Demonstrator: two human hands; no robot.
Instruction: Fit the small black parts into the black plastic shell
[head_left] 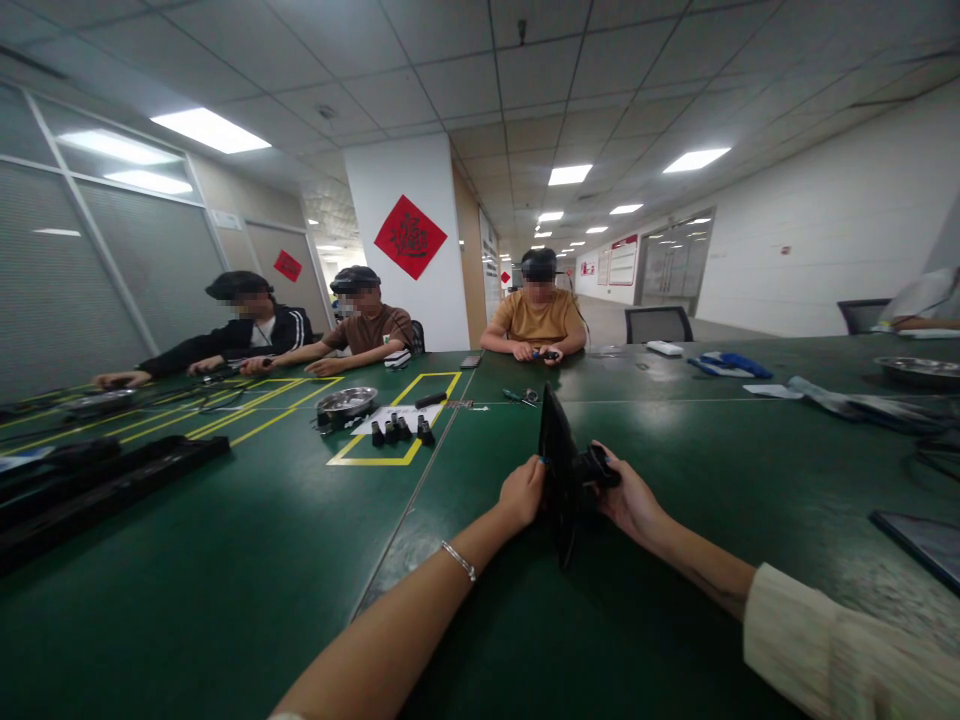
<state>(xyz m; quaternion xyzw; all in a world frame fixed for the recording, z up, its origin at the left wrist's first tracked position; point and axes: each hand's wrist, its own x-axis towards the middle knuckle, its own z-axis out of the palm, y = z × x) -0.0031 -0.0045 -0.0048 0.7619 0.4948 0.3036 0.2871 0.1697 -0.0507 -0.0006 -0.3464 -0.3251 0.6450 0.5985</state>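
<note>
A thin black flat panel point(555, 440) stands on edge on the green table point(225, 560), seen edge-on in front of me. My left hand point(521, 492) grips its left side, fingers curled round the edge; a bracelet sits on that wrist. My right hand point(628, 497) is closed on a small black part point(598, 467) pressed against the panel's right face. What the part is I cannot make out.
Inside a yellow taped rectangle point(390, 462) lie a metal bowl point(346, 402), a white sheet and several small black parts point(401, 430). Black trays point(97, 485) lie at left, a dark panel point(922, 540) at right. Three people sit across the table.
</note>
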